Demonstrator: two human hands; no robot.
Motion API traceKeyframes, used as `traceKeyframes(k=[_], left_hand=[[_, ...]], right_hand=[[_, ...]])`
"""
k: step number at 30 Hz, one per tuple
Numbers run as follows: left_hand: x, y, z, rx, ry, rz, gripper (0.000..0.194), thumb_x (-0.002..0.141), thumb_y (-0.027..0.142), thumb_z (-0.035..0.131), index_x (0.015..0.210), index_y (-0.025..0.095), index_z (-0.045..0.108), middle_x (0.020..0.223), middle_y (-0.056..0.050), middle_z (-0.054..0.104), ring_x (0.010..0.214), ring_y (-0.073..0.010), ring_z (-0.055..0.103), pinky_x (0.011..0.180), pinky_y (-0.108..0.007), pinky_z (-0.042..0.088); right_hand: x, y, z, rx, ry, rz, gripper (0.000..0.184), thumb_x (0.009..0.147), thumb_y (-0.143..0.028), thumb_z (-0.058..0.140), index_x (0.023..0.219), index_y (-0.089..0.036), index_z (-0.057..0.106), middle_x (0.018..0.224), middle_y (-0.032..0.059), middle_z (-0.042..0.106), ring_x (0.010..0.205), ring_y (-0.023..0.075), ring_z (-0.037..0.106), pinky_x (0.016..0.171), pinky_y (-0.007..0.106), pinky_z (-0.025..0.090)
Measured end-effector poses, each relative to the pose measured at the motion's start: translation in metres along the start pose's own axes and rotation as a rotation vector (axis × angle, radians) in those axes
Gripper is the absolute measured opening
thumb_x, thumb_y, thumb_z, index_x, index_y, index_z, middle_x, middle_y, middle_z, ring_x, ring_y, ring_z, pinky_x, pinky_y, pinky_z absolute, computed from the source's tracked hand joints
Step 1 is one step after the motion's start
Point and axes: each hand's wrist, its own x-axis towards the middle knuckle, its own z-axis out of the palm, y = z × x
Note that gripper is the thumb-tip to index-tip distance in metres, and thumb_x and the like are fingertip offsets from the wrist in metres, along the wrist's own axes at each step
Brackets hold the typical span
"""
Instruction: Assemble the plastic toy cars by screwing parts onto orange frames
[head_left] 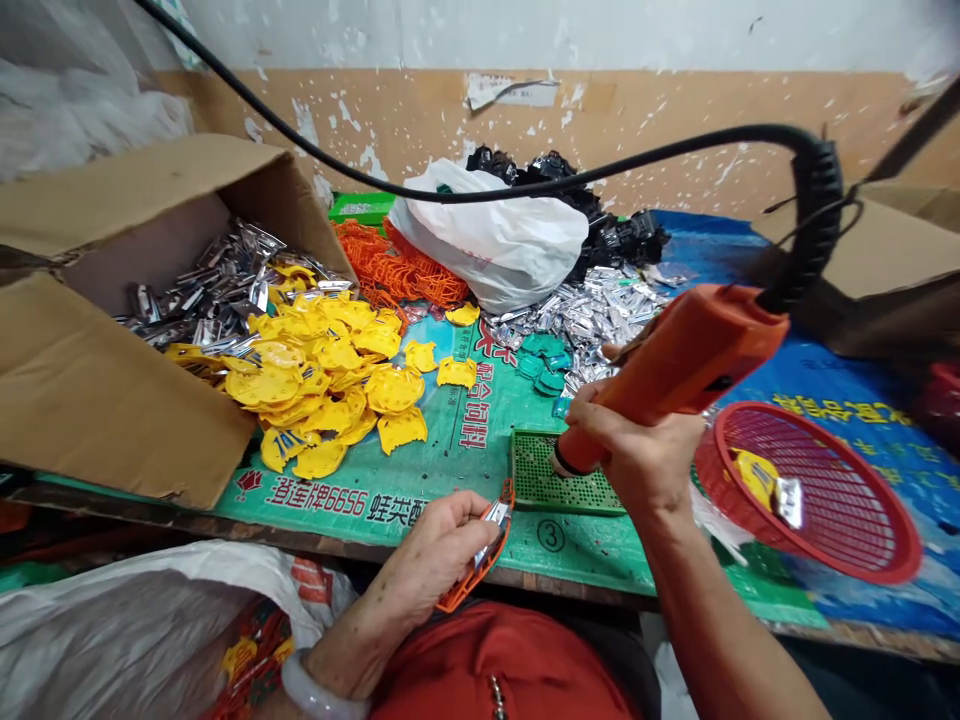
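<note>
**Both hands full over the green mat, folks**

Big stuff first: your bench's green printed mat runs across in front of you, with a white plastic bag up at 12. A cardboard box sits at 10 o'clock, holding silver foil bits, and yellow plastic pieces spill out of it. A red basket sits at 3. Your right hand is curled tight round an orange handheld tool, its tip at a green perforated tray. At 6, your left hand has its fingers closed, pinching a silver foil piece with an orange-edged strip.
</note>
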Motion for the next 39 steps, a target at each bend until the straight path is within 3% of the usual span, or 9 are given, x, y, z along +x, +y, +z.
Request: traceKeyframes(k=[9, 18, 29, 39], left_hand=[[0.000, 0.001, 0.001, 0.012, 0.029, 0.013, 0.022, 0.072, 0.038, 0.060, 0.078, 0.016, 0.058, 0.059, 0.006, 0.050, 0.047, -0.0068, 0.036, 0.045, -0.021, 0.023], [0.001, -0.002, 0.001, 0.001, 0.008, 0.026, 0.018, 0.075, 0.035, 0.059, 0.076, 0.017, 0.056, 0.056, 0.007, 0.048, 0.046, -0.0064, 0.034, 0.045, -0.020, 0.025], [0.002, -0.003, 0.000, -0.011, 0.004, 0.027, 0.018, 0.074, 0.034, 0.059, 0.076, 0.017, 0.056, 0.058, 0.006, 0.048, 0.049, -0.0072, 0.036, 0.047, -0.021, 0.026], [0.001, -0.005, 0.000, -0.009, -0.002, 0.022, 0.017, 0.074, 0.034, 0.058, 0.077, 0.017, 0.056, 0.059, 0.007, 0.048, 0.050, -0.0077, 0.036, 0.048, -0.021, 0.027]], right_hand=[[0.001, -0.026, -0.002, 0.125, -0.032, -0.084, 0.027, 0.060, -0.018, 0.076, 0.084, -0.022, 0.065, 0.066, -0.0036, 0.061, 0.056, 0.0151, 0.059, 0.055, 0.032, 0.049], [-0.002, 0.004, 0.000, 0.060, -0.015, -0.073, 0.032, 0.056, -0.017, 0.077, 0.086, -0.019, 0.065, 0.063, -0.0046, 0.063, 0.055, 0.0153, 0.059, 0.057, 0.034, 0.050], [-0.005, 0.004, 0.003, 0.094, -0.002, -0.029, 0.046, 0.056, -0.015, 0.077, 0.100, -0.019, 0.064, 0.064, -0.0051, 0.064, 0.053, 0.0144, 0.058, 0.055, 0.032, 0.049], [-0.006, 0.005, 0.005, 0.076, -0.004, -0.034, 0.035, 0.056, -0.014, 0.076, 0.088, -0.020, 0.062, 0.064, -0.0047, 0.064, 0.054, 0.0146, 0.058, 0.057, 0.033, 0.049]])
